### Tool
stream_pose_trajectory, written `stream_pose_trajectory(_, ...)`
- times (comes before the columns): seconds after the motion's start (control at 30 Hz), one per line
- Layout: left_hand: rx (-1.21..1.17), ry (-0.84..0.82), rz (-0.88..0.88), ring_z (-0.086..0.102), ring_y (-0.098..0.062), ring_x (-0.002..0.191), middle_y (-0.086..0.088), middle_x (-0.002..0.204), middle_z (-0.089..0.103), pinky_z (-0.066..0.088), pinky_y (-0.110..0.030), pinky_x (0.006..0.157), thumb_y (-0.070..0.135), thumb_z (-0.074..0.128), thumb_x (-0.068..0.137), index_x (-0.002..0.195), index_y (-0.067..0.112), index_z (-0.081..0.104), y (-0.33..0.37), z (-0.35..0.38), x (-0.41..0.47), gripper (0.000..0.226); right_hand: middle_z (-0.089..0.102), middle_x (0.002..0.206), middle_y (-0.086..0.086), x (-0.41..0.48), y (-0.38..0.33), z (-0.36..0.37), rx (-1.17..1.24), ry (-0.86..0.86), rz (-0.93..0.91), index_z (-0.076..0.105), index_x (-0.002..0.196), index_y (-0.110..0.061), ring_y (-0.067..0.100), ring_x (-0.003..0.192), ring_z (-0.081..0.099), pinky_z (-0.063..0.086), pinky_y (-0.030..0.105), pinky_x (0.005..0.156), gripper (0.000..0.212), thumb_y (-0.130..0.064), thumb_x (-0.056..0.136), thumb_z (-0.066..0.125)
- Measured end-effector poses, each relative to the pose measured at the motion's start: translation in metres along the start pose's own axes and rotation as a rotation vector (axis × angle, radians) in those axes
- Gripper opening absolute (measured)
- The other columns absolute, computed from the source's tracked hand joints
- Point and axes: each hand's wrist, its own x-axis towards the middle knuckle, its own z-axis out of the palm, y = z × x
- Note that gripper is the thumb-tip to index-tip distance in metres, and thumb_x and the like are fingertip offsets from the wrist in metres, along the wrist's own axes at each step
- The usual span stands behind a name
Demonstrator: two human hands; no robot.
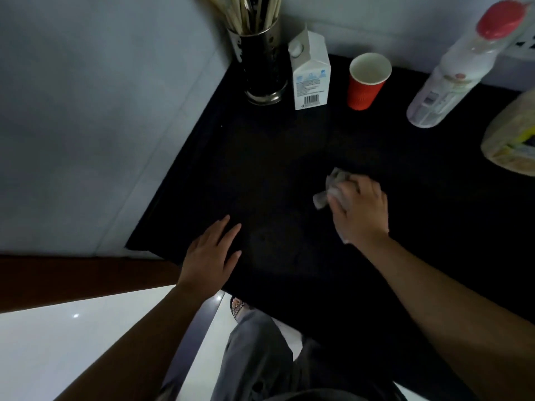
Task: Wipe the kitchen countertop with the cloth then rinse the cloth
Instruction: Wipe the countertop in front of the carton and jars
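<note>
Cloth point(330, 188), a small grey rag, sits bunched on the dark tabletop point(275, 157) under the right hand point(360, 209), right of centre and well apart from the things along the back wall. In the head view, the right hand's grip is closed over the cloth, fingers curled on its top, with a crumpled corner sticking out to the left. It looks soft, thin and light, likely damp, so it should fold and slide easily; pressing from above on the middle of the wad seems the best hold. The left hand point(211, 256) lies flat near the front edge, fingers spread, holding nothing. The tabletop is matte black and smooth. At the back stand a shiny metal utensil holder point(260, 65), a white carton point(311, 73), a ribbed red paper cup point(366, 82) and a pale plastic bottle point(445, 79) with a red cap.
</note>
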Motion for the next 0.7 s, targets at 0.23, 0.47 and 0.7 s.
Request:
stream_pose_trajectory(0.23,0.034,0.01,0.19,0.033,-0.026,0.137,-0.008,0.153,0.03,0.037,-0.045,0.105,0.035,0.049,0.091,0.141,0.022,0.036,-0.024,0.0,0.004,0.054,0.049,0.124,0.005,-0.039,-0.063,0.027,0.033,0.069,0.152,0.056,0.11,-0.026,0.029,0.114,0.044,0.038,0.046,0.097,0.027,-0.04,0.089,0.048)
stream_pose_trajectory(0.47,-0.002,0.011,0.364,0.019,-0.023,0.143,-0.005,0.157,0.018,0.025,-0.046,0.109,0.038,0.04,0.095,0.144,0.024,0.029,-0.049,0.01,0.0,0.053,0.057,0.117,0.007,-0.144,-0.044,0.013,-0.039,0.225,0.391,0.063,0.106,-0.027,0.034,0.106,0.051,0.043,0.045,0.086,0.03,-0.044,0.084,0.052)
stream_pose_trajectory(0.7,0.031,-0.002,0.457,0.015,-0.025,0.144,-0.008,0.158,0.015,0.022,-0.044,0.111,0.04,0.036,0.096,0.145,0.02,0.027,-0.059,0.006,0.001,0.054,0.053,0.12,0.015,-0.167,-0.092,0.036,0.009,0.404,0.656,0.062,0.115,-0.018,0.038,0.111,0.044,0.041,0.048,0.089,0.031,-0.032,0.09,0.052)
